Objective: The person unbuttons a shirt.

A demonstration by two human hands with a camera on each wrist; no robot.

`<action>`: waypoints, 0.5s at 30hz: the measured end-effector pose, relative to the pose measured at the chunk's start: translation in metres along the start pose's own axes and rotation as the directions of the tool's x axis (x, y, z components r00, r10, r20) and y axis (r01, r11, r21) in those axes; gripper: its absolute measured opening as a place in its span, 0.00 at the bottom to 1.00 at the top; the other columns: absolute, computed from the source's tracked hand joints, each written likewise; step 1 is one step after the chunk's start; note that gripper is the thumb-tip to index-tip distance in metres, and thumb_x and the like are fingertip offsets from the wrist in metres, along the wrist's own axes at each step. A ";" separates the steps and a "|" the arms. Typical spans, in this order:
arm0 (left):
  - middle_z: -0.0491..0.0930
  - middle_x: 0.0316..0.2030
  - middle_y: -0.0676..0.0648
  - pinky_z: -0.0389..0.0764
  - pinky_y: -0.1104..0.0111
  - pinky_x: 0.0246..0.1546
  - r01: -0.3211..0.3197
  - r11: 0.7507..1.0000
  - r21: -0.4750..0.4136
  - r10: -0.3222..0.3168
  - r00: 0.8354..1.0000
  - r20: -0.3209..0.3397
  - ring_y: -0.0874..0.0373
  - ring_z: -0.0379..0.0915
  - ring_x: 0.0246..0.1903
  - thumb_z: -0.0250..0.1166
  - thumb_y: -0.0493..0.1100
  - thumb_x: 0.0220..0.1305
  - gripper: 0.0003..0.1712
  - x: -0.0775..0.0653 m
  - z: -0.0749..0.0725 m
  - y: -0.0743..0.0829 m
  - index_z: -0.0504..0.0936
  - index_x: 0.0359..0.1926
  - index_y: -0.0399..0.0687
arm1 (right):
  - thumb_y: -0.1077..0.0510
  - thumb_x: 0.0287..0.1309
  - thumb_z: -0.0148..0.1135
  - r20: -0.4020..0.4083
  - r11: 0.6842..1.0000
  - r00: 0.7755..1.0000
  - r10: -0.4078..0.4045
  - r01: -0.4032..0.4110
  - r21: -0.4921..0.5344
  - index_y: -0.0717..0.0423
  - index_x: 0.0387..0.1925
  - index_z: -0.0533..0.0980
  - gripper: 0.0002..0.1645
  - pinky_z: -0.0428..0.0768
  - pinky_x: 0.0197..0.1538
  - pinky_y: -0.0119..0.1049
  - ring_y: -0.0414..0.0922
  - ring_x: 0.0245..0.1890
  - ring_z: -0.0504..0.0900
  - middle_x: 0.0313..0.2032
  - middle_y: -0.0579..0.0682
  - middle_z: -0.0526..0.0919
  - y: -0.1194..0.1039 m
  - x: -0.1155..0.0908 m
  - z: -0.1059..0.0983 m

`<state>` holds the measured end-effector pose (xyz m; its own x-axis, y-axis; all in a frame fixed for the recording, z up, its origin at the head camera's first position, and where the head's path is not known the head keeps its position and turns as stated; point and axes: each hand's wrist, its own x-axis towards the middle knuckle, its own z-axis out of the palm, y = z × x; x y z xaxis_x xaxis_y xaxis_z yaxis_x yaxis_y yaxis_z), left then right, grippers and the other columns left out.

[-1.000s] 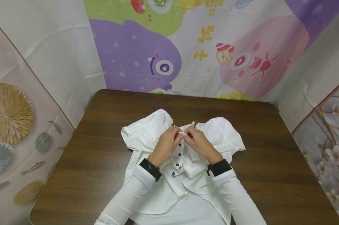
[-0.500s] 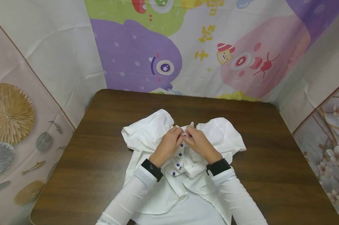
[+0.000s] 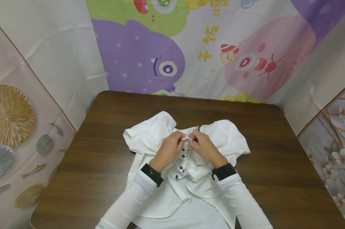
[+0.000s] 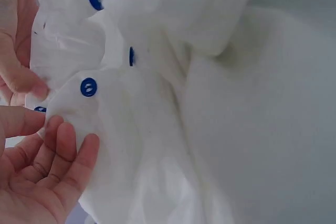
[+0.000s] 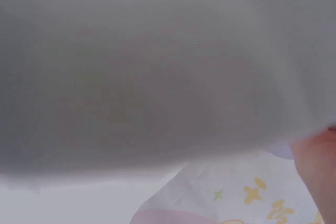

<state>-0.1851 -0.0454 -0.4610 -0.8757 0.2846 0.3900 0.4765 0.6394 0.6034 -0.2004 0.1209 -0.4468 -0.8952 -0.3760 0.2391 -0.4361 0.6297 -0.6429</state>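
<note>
A white shirt (image 3: 152,136) with a column of blue buttons (image 3: 176,176) lies on the table, its puffed sleeves spread to both sides. At the upper end of the button strip, my left hand (image 3: 172,145) pinches the edge of the cloth near a button. Facing it, my right hand (image 3: 204,147) pinches the opposite edge, fingertips a small gap from the left ones. In the left wrist view, thumb and fingers of the left hand (image 4: 47,177) hold the placket by a partly hidden button (image 4: 40,109). Blurred white cloth (image 5: 157,77) covers most of the right wrist view.
The dark brown wooden table (image 3: 275,178) extends around the shirt. Behind it hangs a cartoon-printed curtain (image 3: 201,76), with patterned fabric panels on both sides. Black straps (image 3: 151,175) with cameras sit on both wrists over white sleeves.
Both hands have shifted slightly toward the person, and the gap between their fingertips now shows a dark button edge. The collar edge beyond them lies flatter. The rest of the shirt stays put.
</note>
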 end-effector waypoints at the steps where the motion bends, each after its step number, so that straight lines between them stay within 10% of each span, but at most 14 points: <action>1: 0.74 0.29 0.46 0.74 0.69 0.31 0.007 1.000 -0.007 -0.007 1.000 0.004 0.58 0.70 0.28 0.56 0.37 0.64 0.04 -0.001 0.000 -0.001 0.75 0.35 0.40 | 0.65 0.49 0.57 0.002 1.000 1.000 0.010 -0.010 -0.006 0.57 0.24 0.68 0.06 0.67 0.28 0.30 0.40 0.23 0.68 0.21 0.48 0.71 0.001 -0.001 0.000; 15: 0.80 0.29 0.46 0.76 0.66 0.34 0.069 0.997 0.025 -0.070 0.997 0.044 0.55 0.76 0.31 0.60 0.34 0.56 0.04 -0.018 0.005 -0.013 0.79 0.33 0.39 | 0.70 0.46 0.58 0.022 0.981 0.996 -0.082 0.085 -0.177 0.56 0.26 0.70 0.08 0.72 0.37 0.35 0.42 0.31 0.71 0.30 0.48 0.71 0.017 -0.022 0.012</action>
<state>-0.1761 -0.0558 -0.4794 -0.9097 0.2697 0.3158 0.4125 0.6755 0.6112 -0.1870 0.1317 -0.4723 -0.8541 -0.4416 0.2748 -0.5198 0.7059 -0.4812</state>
